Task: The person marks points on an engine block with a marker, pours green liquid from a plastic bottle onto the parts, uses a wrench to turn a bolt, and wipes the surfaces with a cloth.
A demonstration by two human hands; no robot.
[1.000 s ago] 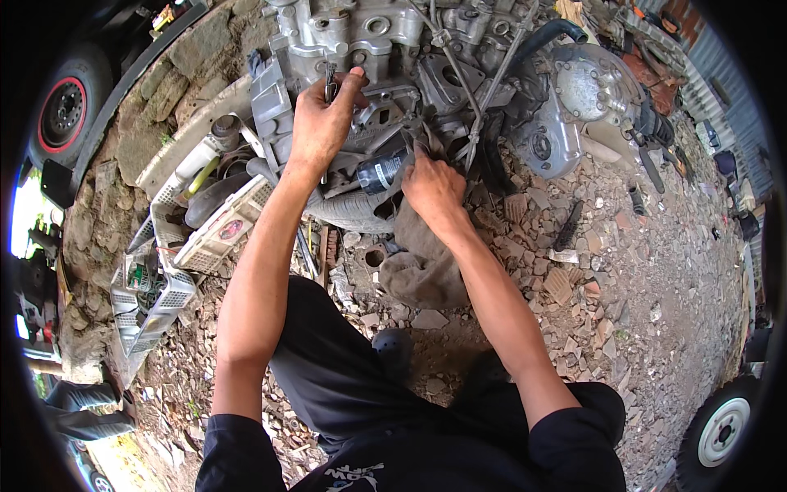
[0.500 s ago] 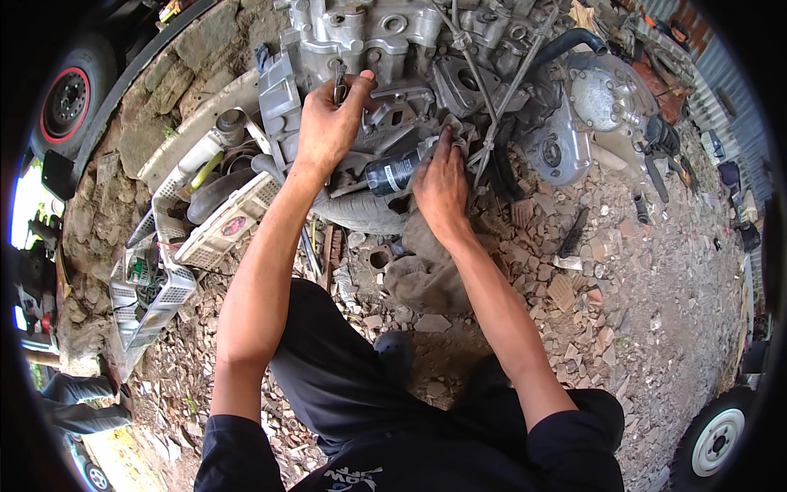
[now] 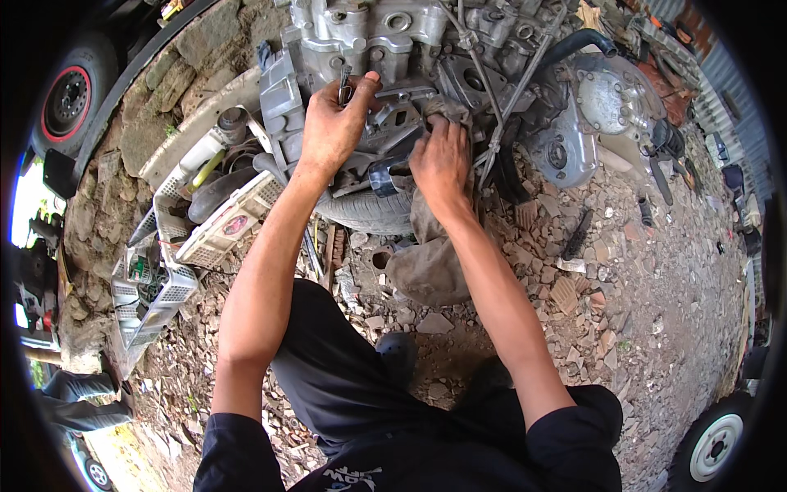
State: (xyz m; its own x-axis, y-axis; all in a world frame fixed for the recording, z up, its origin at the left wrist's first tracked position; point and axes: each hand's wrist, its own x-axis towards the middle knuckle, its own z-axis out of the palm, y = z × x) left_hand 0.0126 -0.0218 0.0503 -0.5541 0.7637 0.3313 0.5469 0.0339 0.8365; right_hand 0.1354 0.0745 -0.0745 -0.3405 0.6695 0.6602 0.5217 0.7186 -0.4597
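Note:
My left hand (image 3: pixel 334 123) is closed at the side of a grey metal engine (image 3: pixel 399 51). A small dark metal piece (image 3: pixel 344 82) sticks up between its thumb and fingers; its kind is not clear. My right hand (image 3: pixel 440 164) grips a brown rag (image 3: pixel 430 271), which bunches around the fingers and hangs down below the wrist. Beside that hand, a dark cylindrical oil filter (image 3: pixel 380 178) is partly covered by the rag. Under the engine lies a tyre (image 3: pixel 370 211), seen only along its curved edge.
A cracked white plastic crate (image 3: pixel 225 221) with parts in it stands on the left by a stone wall (image 3: pixel 131 139). To the right lie a metal engine cover (image 3: pixel 561 148) and a black hose (image 3: pixel 578 41). Broken tile and rubble (image 3: pixel 566 295) cover the ground.
My right hand has shifted slightly left, and the rag now wraps up past the fingers, covering more of the oil filter. The left hand stays almost where it was.

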